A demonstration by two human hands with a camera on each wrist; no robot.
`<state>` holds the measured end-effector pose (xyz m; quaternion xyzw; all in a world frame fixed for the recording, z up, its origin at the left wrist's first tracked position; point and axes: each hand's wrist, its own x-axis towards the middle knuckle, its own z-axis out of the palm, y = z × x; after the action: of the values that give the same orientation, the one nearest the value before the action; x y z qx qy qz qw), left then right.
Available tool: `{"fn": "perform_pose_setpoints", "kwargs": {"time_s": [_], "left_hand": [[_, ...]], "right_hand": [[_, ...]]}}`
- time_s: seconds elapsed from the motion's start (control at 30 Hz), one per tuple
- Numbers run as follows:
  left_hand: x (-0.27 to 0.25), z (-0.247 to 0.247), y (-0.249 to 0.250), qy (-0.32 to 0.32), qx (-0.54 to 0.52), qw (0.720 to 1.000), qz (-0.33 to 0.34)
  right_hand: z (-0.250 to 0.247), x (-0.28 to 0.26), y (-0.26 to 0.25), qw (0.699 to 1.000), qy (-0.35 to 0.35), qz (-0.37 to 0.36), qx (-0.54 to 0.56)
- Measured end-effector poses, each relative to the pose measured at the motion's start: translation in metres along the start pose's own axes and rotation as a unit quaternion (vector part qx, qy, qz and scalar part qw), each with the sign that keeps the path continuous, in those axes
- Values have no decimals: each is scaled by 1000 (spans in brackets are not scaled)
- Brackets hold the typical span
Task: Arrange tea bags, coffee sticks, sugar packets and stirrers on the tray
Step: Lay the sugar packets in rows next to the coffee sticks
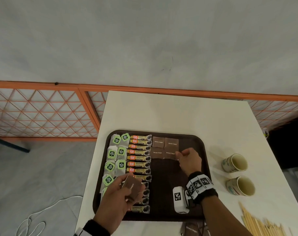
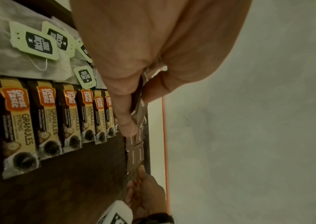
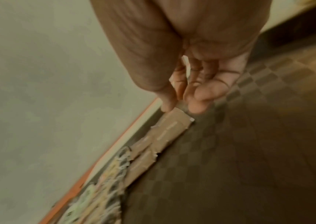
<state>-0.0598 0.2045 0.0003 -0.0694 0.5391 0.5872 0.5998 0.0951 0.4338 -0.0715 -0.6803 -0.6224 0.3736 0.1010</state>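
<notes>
A dark brown tray [image 1: 163, 184] lies on the white table. Tea bags [image 1: 116, 154] with green tags fill its left column, and coffee sticks [image 1: 139, 158] lie in a row beside them. Several brown sugar packets [image 1: 159, 142] sit flat at the tray's far middle. My left hand [image 1: 126, 184] hovers over the near coffee sticks and grips a small stack of brown sugar packets [image 1: 132, 185] [image 2: 139, 106]. My right hand [image 1: 178, 155] [image 3: 180, 108] pinches the right edge of the near-right sugar packet [image 1: 170, 153] [image 3: 172, 125], which lies on the tray.
Two paper cups [image 1: 235, 163] [image 1: 242, 185] lie on their sides on the table right of the tray. Wooden stirrers [image 1: 262, 225] are piled at the near right corner. More sugar packets [image 1: 191, 229] lie near the table's front edge. An orange lattice fence [image 1: 42, 113] stands behind.
</notes>
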Motion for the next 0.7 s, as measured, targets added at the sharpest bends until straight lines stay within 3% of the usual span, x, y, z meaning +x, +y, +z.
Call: {"fn": "perform_pose_setpoints", "kwargs": {"time_s": [0.1, 0.2, 0.33, 0.43, 0.6, 0.7], "left_hand": [[-5, 2, 3, -48, 0, 999, 15], [-10, 9, 4, -65, 47, 996, 42], [-18, 24, 8, -74, 158, 981, 82], [-25, 31, 11, -65, 192, 974, 100], [-30, 33, 13, -46, 192, 974, 109], [-25, 30, 12, 9, 242, 959, 146]], "right_hand": [[-14, -32, -14, 995, -34, -88, -6], [-32, -79, -35, 971, -158, -178, 0], [-50, -127, -55, 916, -319, -237, 47], [-53, -136, -55, 915, -316, -239, 73], [-56, -135, -48, 926, -304, -170, 145], [-54, -137, -41, 925, -318, -157, 139]]}}
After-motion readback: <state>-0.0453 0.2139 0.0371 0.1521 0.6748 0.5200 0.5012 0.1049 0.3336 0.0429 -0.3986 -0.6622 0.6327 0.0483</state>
